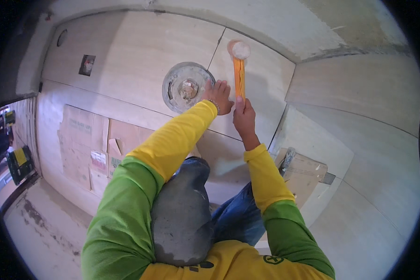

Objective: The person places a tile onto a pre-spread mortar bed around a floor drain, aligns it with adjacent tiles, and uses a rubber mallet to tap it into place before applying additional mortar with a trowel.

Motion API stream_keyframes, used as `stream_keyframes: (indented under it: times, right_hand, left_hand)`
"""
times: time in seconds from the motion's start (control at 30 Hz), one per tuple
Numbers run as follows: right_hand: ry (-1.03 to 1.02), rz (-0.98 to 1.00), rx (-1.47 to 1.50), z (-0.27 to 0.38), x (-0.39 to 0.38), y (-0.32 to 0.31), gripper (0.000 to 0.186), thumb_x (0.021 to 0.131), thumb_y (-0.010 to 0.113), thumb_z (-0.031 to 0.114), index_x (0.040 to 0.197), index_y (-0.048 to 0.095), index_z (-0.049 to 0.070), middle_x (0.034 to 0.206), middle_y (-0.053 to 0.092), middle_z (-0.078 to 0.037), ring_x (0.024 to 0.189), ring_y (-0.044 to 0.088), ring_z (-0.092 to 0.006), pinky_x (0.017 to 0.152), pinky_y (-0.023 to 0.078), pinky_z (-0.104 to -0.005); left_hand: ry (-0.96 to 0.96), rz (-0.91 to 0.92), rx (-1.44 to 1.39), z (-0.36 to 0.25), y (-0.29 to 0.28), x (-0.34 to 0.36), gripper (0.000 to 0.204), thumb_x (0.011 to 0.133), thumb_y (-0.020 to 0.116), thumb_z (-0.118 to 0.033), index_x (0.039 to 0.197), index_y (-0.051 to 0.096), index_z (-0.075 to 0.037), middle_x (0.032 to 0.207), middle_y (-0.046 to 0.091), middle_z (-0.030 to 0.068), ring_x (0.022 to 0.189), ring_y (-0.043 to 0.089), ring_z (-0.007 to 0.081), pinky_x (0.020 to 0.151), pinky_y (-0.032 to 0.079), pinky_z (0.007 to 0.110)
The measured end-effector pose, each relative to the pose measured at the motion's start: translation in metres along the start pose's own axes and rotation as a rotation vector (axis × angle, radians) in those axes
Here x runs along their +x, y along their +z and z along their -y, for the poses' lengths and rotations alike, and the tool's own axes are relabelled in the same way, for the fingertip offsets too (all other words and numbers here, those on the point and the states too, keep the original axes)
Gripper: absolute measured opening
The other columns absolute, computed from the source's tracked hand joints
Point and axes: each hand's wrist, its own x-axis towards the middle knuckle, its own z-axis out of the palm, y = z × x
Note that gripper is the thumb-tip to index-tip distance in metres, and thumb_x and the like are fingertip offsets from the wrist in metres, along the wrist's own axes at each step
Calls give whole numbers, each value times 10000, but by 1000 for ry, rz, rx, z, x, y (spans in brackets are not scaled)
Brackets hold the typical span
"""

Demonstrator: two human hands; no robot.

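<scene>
A mallet (pixel 239 77) with an orange handle and a round whitish head is gripped near the handle's end by my right hand (pixel 245 119). Its head lies over a large pale tile (pixel 266 74), ahead of that hand; whether it touches the tile I cannot tell. My left hand (pixel 219 97) rests with fingers stretched out on the tile surface, at the right rim of a round grey disc (pixel 175 77). The disc is dusty, with a lumpy raised piece at its centre. The inner fingers of the left hand overlap the disc's edge.
Flattened cardboard (pixel 77 151) covers tiles at the left. A square cutout (pixel 87 65) and a round hole (pixel 61 38) are at the far left. More cardboard (pixel 303 175) and a small grate (pixel 328 178) lie to the right, near the tiled wall (pixel 368 116). My bent knee (pixel 182 210) is close below.
</scene>
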Motion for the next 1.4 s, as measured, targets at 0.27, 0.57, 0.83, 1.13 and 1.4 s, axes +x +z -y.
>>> stream_keyframes:
  times: [0.27, 0.57, 0.83, 1.13, 1.4]
  right_hand:
    - [489, 264, 215, 57, 12, -15, 589, 1017, 414, 552, 864, 591, 12, 557, 508, -43, 482, 559, -148, 484, 458, -286]
    - [375, 184, -122, 29, 53, 5, 540, 993, 517, 518, 823, 544, 6, 614, 554, -82, 572, 598, -174, 534, 481, -335]
    - [89, -113, 66, 7, 67, 9, 604, 982, 498, 563, 809, 563, -12, 627, 581, -127, 612, 626, -249, 582, 484, -376]
    - [129, -150, 150, 1, 73, 13, 660, 958, 481, 628, 802, 565, -8, 596, 566, -130, 516, 598, -250, 514, 478, -376]
    - [166, -18, 67, 11, 52, 4, 687, 928, 509, 654, 794, 580, -17, 637, 602, -172, 507, 605, -290, 536, 505, -405]
  left_hand:
    - [-45, -146, -8, 46, -18, 29, 640, 967, 458, -422, 1482, 358, -54, 1595, 275, 157, 1487, 240, 294, 1185, 152, 575]
    - [-95, -8, 115, 63, -21, 50, 682, 979, 403, -471, 1509, 319, -51, 1608, 250, 151, 1498, 215, 281, 1197, 137, 534]
    - [-133, -47, 131, 42, -28, 58, 727, 962, 428, -492, 1512, 309, -31, 1608, 251, 145, 1496, 207, 284, 1199, 126, 524]
    - [-158, -6, 124, 32, -36, 62, 765, 951, 449, -514, 1519, 295, -26, 1613, 239, 148, 1497, 204, 286, 1200, 121, 529]
    - [-114, -34, 107, 44, -31, 55, 735, 948, 455, -499, 1507, 320, -42, 1606, 257, 137, 1489, 225, 283, 1187, 149, 544]
